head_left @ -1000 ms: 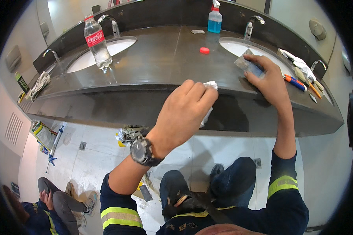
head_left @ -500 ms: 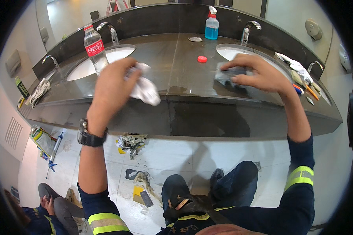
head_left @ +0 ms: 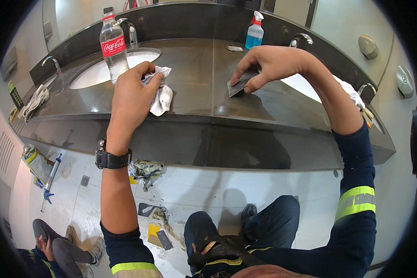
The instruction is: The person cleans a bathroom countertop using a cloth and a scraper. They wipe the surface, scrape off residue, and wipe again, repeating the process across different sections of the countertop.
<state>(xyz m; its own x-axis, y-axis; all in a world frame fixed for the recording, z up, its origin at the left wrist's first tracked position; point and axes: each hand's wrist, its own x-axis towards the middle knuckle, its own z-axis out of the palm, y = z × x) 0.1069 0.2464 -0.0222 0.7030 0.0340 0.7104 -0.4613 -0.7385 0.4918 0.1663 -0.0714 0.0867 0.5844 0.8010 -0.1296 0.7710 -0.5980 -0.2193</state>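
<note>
Glossy ctr, matt cloth rag

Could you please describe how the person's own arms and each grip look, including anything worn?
Both the left grip and the right grip are ungloved. A chunky black wristwatch with a black strap circles the left wrist. The dark navy fabric sleeves leave the forearms largely bare; each has a fluorescent yellow-green band with a paler central stripe. No cables show.

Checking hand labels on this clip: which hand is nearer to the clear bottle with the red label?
Left. The left hand, holding a white cloth, is close in front of the clear bottle; the right hand is well off to the bottle's right.
</note>
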